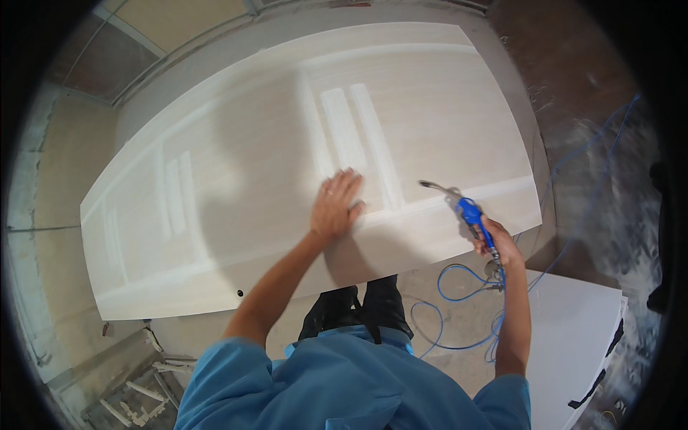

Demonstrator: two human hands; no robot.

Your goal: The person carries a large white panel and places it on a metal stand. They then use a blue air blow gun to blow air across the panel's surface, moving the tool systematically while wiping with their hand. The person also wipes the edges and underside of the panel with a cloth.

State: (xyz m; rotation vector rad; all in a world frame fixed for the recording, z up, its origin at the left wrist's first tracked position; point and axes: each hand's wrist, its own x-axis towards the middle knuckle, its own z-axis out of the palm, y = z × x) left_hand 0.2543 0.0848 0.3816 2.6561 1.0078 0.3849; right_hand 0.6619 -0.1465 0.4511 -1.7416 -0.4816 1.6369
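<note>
A large pale door panel with whitish bands and grooves lies flat in front of me. My left hand rests on its surface with the fingers stretched out, just left of two white strips. In my right hand is a blue air blow gun, the fingers wrapped round its handle. Its bent metal nozzle points left over the panel's near right part. From the handle's lower end a blue air hose hangs down in loops.
A small dark hole shows near the panel's front edge. White sheets lie stacked at the lower right. The hose runs on across the dusty floor on the right. At the lower left stands a frame with white-crusted bars.
</note>
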